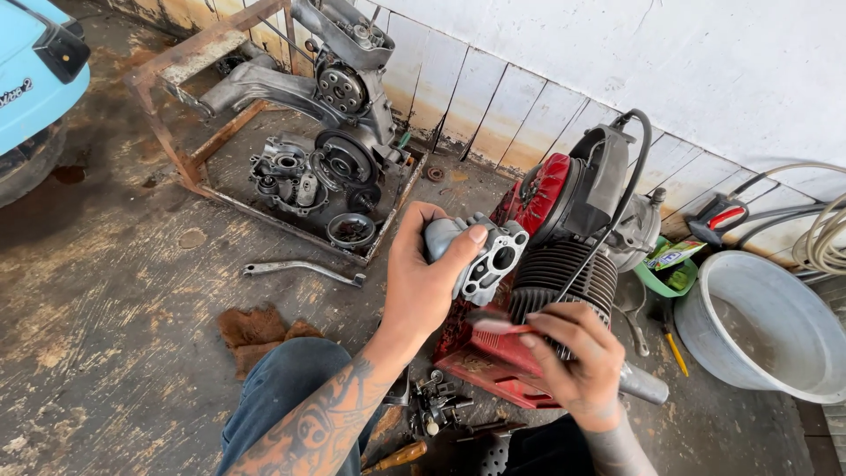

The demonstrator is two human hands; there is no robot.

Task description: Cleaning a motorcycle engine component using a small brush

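The left hand (423, 282) grips a small grey metal carburettor (480, 256), fingers wrapped around its body and thumb pressed on its upper edge, so that its flat flange with the round hole faces the right. The right hand (577, 357) is closed on a red brush (498, 326), pinched between thumb and fingers, and the brush's tip sits just under the carburettor, touching or nearly touching its lower edge. Both are raised above the person's knees, over a small engine (573, 238) with a red cover, black housing and dark cooling fins, which stands on the worn concrete floor (106, 308) against the white wall (705, 62). Near the right edge of the floor stands a grey plastic basin (767, 326), with a green tub (670, 273) just beside it. Towards the far left corner, a rusty metal frame (203, 115) holds engine parts (326, 167). A wrench (304, 269) lies near the frame, and a brown rag (260, 330) lies beside the left knee.
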